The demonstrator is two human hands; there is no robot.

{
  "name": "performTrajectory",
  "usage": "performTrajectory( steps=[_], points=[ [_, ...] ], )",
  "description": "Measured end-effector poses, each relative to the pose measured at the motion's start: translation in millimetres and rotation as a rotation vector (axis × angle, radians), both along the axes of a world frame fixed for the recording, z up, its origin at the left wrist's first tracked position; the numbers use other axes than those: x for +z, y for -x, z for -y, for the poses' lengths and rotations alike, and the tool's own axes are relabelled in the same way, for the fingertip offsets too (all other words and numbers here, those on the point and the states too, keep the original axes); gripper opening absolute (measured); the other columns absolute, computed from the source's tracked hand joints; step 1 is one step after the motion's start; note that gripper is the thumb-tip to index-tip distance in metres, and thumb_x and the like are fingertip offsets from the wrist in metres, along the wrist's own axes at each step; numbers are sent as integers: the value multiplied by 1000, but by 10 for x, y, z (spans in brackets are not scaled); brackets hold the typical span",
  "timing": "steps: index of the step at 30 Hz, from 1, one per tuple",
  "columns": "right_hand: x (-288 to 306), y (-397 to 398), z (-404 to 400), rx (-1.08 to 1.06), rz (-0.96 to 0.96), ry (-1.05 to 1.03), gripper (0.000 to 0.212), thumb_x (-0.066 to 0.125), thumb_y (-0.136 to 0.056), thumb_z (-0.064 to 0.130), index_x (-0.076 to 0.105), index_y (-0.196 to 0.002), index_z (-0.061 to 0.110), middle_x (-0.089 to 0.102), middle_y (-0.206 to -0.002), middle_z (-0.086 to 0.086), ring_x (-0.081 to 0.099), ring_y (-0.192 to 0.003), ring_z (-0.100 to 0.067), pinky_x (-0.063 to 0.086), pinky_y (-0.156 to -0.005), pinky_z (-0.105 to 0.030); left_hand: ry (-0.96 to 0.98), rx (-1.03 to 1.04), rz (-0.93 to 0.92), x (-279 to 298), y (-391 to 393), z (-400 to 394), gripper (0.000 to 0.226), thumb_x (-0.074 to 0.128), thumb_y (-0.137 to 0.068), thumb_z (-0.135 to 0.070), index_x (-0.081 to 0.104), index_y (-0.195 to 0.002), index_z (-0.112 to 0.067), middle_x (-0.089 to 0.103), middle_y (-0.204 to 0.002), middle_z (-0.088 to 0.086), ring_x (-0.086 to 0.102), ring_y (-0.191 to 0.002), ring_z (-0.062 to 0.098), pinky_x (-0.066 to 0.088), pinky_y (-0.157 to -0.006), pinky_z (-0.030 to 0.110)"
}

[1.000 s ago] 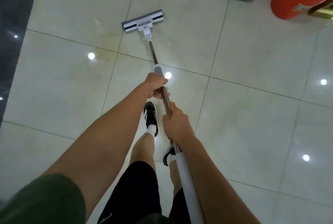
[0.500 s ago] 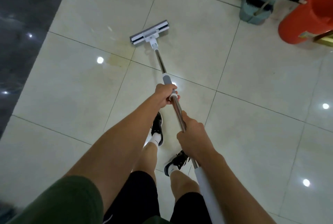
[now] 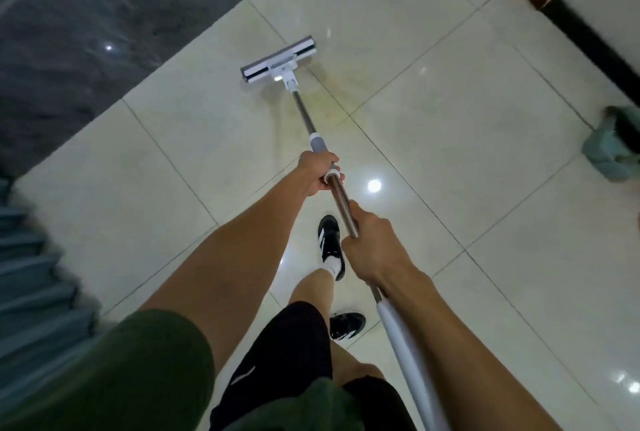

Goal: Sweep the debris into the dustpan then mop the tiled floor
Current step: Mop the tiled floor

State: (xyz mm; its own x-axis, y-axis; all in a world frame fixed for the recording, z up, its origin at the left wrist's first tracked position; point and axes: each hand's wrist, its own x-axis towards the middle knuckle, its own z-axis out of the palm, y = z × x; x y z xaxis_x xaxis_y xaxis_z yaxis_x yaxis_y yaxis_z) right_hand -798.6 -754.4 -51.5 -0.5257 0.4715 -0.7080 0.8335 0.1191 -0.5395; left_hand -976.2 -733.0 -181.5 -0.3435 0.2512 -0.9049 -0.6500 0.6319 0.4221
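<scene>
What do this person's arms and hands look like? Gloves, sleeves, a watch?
Both hands are bare: no gloves, rings or watch show on the left hand or right hand. The forearms are uncovered. A short dark green sleeve covers the left upper arm.

The pole point(image 3: 341, 203) I grip looks like polished metal, turning to smooth white plastic behind my right hand point(image 3: 372, 250). Beneath it the tiles point(image 3: 467, 160) shine glossy, mirroring lamps.
</scene>
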Motion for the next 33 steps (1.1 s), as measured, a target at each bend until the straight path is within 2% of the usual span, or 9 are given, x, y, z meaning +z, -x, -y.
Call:
performTrajectory(
  steps=[6,13,16,19,24,29,33],
  points=[
    [10,655,-170,291,50,-25,60,49,-89,7,37,-145,27,60,-91,-7,58,-66,-19,41,-50,-25,-1,279,46,33,601,292,13,61,-95,0,49,-98,-3,55,-80,16,59,-56,28,55,-52,38],
    [21,1029,-181,556,50,3,61,48,-89,7,38,-146,25,59,-91,-6,52,-64,-14,38,-51,-21,44,536,74,20,841,749,11,60,-94,1,50,-96,-3,54,-78,15,57,-56,28,55,-54,39],
    [-11,1072,-211,639,44,14,60,48,-90,7,38,-146,25,59,-94,-7,54,-69,-19,41,-55,-22,59,628,81,-9,801,860,12,60,-94,1,50,-97,-2,54,-77,15,57,-55,28,55,-54,39],
    [-12,1074,-337,763,46,4,61,47,-90,6,37,-147,25,57,-94,-8,51,-67,-18,36,-52,-22,61,734,86,-30,692,902,13,59,-95,2,48,-94,-4,53,-76,15,55,-57,28,55,-51,37],
    [30,991,-665,947,57,-46,61,48,-90,9,35,-147,25,55,-87,-7,51,-63,-20,35,-48,-26,27,883,103,-44,437,797,8,56,-98,-1,49,-95,-3,53,-77,15,56,-57,28,53,-55,40],
    [107,866,-955,1095,56,-100,63,48,-90,6,32,-149,19,55,-88,-9,55,-70,-26,50,-62,-34,2,1006,95,-22,189,596,6,56,-99,-4,49,-99,-2,54,-76,15,56,-56,26,53,-53,37],
    [134,822,-1060,1203,33,-182,70,51,-89,5,25,-153,18,52,-85,-8,54,-69,-26,49,-62,-34,-7,1049,86,-6,90,488,15,64,-96,-4,49,-99,-3,54,-75,15,55,-55,25,55,-52,36]
  ],
)
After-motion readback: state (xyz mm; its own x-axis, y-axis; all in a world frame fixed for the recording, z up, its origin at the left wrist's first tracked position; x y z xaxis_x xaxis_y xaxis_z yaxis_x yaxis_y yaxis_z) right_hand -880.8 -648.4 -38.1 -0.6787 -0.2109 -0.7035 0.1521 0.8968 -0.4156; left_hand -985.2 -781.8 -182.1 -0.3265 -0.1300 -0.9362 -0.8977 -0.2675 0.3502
